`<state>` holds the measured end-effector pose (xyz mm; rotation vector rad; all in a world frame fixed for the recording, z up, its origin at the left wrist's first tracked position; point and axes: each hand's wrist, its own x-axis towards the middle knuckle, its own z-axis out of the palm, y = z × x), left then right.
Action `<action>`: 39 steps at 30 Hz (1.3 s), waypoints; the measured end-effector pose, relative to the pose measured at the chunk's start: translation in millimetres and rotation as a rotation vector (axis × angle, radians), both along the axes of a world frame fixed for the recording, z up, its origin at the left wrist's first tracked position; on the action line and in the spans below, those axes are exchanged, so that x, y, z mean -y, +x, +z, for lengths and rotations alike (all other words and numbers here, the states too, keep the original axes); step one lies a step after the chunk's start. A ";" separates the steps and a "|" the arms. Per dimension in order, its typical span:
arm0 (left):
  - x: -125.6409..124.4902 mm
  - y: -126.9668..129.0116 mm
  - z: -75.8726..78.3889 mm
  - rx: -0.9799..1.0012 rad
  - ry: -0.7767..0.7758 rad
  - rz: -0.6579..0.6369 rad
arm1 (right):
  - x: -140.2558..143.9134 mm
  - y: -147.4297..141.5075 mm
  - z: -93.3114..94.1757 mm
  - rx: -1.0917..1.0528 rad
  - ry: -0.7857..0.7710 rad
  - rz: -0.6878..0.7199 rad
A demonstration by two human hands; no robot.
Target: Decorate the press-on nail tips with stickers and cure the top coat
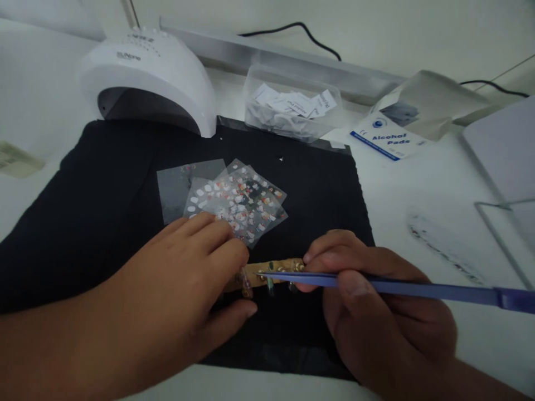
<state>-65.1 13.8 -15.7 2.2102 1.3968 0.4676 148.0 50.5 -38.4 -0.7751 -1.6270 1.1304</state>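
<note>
I see a tan strip (279,270) carrying small nail tips lying on the black mat (104,195), between my two hands. My left hand (184,289) presses down on its left end, fingers curled. My right hand (376,301) is closed around blue tweezers (401,288), their tip touching the strip. Just behind lie clear sticker sheets (234,200); farther back on the worktop (418,184) stand a white nail lamp (146,78) and an alcohol pads box (388,136).

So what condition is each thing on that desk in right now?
Left hand: pressing down the wooden stick.
Right hand: gripping blue tweezers, tips at the stick.
Sticker sheets: fanned out, overlapping.
Nail lamp: unlit inside.
Alcohol pads box: flap open.
</note>
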 end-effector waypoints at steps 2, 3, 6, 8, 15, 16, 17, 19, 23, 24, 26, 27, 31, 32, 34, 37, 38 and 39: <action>1.0 -2.1 3.1 0.030 -0.004 0.013 | -1.2 -1.2 3.3 -0.031 0.005 -0.010; 0.8 -3.8 4.9 0.063 -0.004 0.016 | -2.4 -1.7 5.1 -0.051 0.003 -0.016; -3.1 -9.9 8.6 0.194 -0.043 -0.029 | -8.3 -2.7 10.8 -0.129 -0.014 -0.083; -7.2 -12.9 8.2 0.262 -0.087 -0.076 | -13.4 -3.3 14.1 -0.171 -0.022 -0.167; -11.0 -11.3 -1.8 0.324 -0.148 -0.104 | -19.0 -4.7 17.4 -0.223 0.006 -0.281; -10.5 -10.9 -2.1 0.325 -0.148 -0.104 | -18.5 -4.5 16.5 -0.225 0.003 -0.275; -10.1 -10.6 -1.9 0.324 -0.153 -0.106 | -18.1 -4.3 15.4 -0.226 0.003 -0.265; -10.1 -10.1 -1.1 0.319 -0.166 -0.110 | -17.9 -3.7 13.0 -0.240 0.005 -0.231; -12.7 -8.0 -0.5 0.304 -0.198 -0.111 | -18.9 -3.4 10.2 -0.290 -0.014 -0.127; -13.4 -7.4 -0.6 0.302 -0.201 -0.108 | -19.2 -3.7 10.2 -0.296 -0.025 -0.110; -14.2 -6.9 -0.7 0.299 -0.209 -0.103 | -19.5 -4.5 10.7 -0.306 -0.028 -0.097; -14.4 -7.1 -0.6 0.298 -0.214 -0.102 | -19.5 -4.9 11.0 -0.311 -0.024 -0.096; -14.8 -8.8 -0.6 0.298 -0.238 -0.119 | -19.1 -6.2 10.7 -0.331 -0.036 -0.095; -15.1 -8.9 -1.1 0.304 -0.233 -0.122 | -19.0 -6.2 10.4 -0.331 -0.038 -0.099; -15.4 -8.2 -2.9 0.311 -0.220 -0.120 | -18.8 -6.1 10.1 -0.324 -0.032 -0.111; -15.2 -6.1 -5.4 0.289 -0.204 -0.107 | -18.9 -5.7 10.4 -0.299 -0.027 -0.116; -14.9 -5.5 -5.7 0.280 -0.200 -0.102 | -19.1 -5.6 10.5 -0.292 -0.032 -0.118; -14.7 -5.0 -5.8 0.270 -0.199 -0.097 | -19.2 -5.5 10.6 -0.289 -0.034 -0.122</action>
